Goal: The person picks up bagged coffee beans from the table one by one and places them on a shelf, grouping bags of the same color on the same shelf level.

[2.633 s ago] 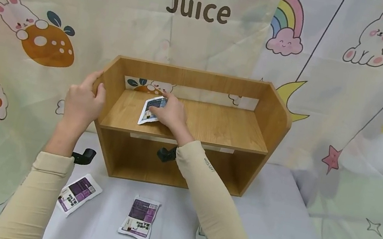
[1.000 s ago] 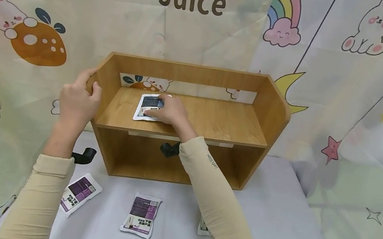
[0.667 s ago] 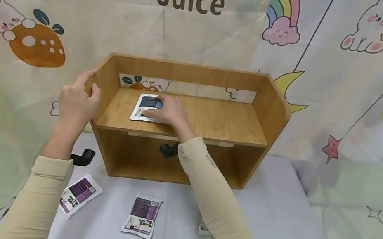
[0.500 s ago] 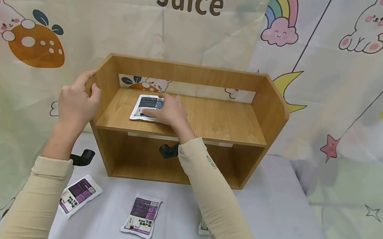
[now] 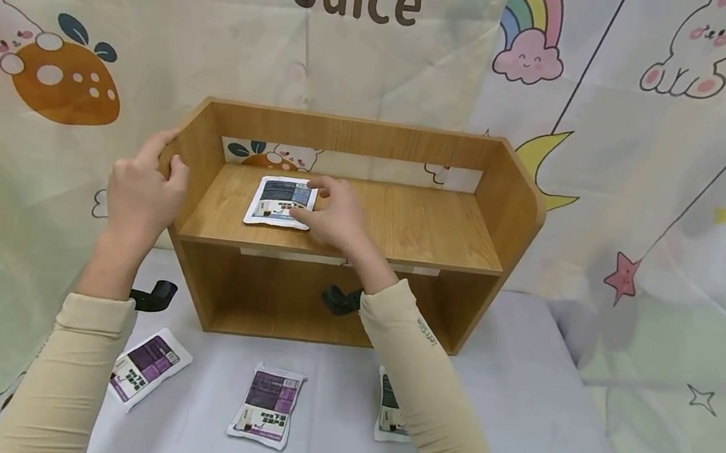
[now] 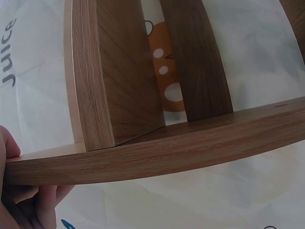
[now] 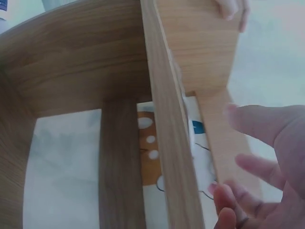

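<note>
A wooden two-tier shelf point(image 5: 413, 226) stands on the white-covered table. My left hand point(image 5: 143, 196) grips its left side panel; in the left wrist view the panel point(image 6: 190, 152) passes between thumb and fingers. On the upper board, toward the left, a white-edged pouch point(image 5: 270, 200) with a dark blue label lies flat. My right hand point(image 5: 346, 220) is at the pouch's right edge, thumb and fingers spread apart. From the right wrist the right hand point(image 7: 271, 162) shows relaxed fingers with nothing between them.
Two purple-labelled pouches point(image 5: 266, 405) point(image 5: 150, 369) lie on the table in front of the shelf. A green-labelled pouch point(image 5: 389, 409) lies partly hidden behind the right sleeve point(image 5: 430, 388). A printed cloth point(image 5: 238, 24) hangs close behind the shelf.
The pouch on the upper board was lifted at one side, then laid flat and shifted slightly left. My right hand has let go and moved a little right. The left hand keeps its grip.
</note>
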`<state>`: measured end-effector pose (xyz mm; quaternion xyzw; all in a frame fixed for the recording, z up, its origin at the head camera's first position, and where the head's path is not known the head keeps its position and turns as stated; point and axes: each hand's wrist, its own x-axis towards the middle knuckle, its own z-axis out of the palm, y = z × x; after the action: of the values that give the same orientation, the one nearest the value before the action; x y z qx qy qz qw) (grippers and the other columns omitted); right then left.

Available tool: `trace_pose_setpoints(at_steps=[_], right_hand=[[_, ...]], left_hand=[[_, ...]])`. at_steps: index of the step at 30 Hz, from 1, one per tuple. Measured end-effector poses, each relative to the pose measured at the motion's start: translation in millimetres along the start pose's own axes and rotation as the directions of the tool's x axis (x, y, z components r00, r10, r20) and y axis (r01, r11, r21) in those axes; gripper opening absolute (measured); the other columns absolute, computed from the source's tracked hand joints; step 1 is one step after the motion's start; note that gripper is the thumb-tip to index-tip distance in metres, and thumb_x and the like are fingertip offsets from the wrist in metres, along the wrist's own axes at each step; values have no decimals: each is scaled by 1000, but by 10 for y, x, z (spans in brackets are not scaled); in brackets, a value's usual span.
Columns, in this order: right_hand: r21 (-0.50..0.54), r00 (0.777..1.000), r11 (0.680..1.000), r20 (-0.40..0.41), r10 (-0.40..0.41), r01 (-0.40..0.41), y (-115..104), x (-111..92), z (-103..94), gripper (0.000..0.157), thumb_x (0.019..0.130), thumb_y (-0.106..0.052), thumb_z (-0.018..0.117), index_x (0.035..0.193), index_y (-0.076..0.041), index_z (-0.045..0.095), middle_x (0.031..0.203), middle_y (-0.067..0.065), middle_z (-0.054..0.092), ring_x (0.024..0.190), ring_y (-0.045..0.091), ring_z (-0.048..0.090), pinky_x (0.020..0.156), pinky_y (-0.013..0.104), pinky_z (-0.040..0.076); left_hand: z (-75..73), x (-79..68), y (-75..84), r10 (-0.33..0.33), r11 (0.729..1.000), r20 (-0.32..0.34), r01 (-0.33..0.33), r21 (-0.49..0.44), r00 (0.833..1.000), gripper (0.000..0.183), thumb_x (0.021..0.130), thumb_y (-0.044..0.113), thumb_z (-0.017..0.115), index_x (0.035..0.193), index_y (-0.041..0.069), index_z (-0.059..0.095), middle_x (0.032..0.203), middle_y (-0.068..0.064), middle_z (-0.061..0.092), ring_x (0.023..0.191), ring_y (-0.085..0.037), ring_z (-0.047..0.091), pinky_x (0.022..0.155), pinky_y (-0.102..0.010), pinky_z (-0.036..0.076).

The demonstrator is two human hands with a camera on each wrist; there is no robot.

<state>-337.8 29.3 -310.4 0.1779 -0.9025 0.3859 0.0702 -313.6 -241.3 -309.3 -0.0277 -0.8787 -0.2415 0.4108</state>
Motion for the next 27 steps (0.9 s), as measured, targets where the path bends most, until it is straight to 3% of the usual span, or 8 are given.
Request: trace_pose_setpoints(at_steps=[3, 8, 14, 21, 27], right_hand=[[81, 999, 996, -10, -45, 46, 38, -139, -59, 48, 82, -27, 79, 123, -6, 64, 115, 11, 62, 102, 23, 58, 81, 35, 48], [124, 997, 989, -33, -71, 75, 89, -390, -144, 38, 83, -23, 78, 115, -6, 67, 99, 6, 65, 84, 21, 57, 71, 32, 47], [100, 994, 990, -49, -93, 98, 174, -665, -301, 33, 85, -24, 76, 113, -8, 69, 93, 0, 63, 82, 18, 56, 70, 32, 48], [79, 990, 987, -31, -139, 141, 442, -973, -456, 29, 87, -19, 75, 112, -8, 68, 92, -2, 64, 82, 15, 58, 70, 32, 50], [71, 987, 985, -3, -159, 158, 706, -1181, -490, 21, 87, -16, 74, 108, -11, 69, 91, -5, 64, 80, 13, 58, 70, 32, 51]], left_hand=[[-15, 12, -6, -1, 1000, -6, 1, 3, 1000, 43, 98, 21, 43, 139, 15, 54, 51, -10, 48, 36, -23, 38, 35, -32, 29], [-32, 13, -7, 2, 1000, -7, -2, 3, 1000, 42, 97, 20, 45, 138, 15, 55, 53, -12, 53, 37, -22, 37, 36, -32, 29], [-5, 9, 3, -3, 1000, -7, 2, -6, 1000, 42, 98, 21, 44, 139, 14, 54, 60, -15, 58, 37, -23, 38, 36, -32, 30], [-3, 0, 16, -9, 1000, 2, 9, -22, 1000, 43, 98, 22, 44, 139, 13, 54, 87, -22, 70, 40, -26, 45, 36, -32, 32], [-1, 18, 14, -18, 1000, -1, 18, -24, 1000, 43, 98, 23, 44, 139, 15, 54, 80, -20, 69, 43, -27, 48, 37, -28, 32]])
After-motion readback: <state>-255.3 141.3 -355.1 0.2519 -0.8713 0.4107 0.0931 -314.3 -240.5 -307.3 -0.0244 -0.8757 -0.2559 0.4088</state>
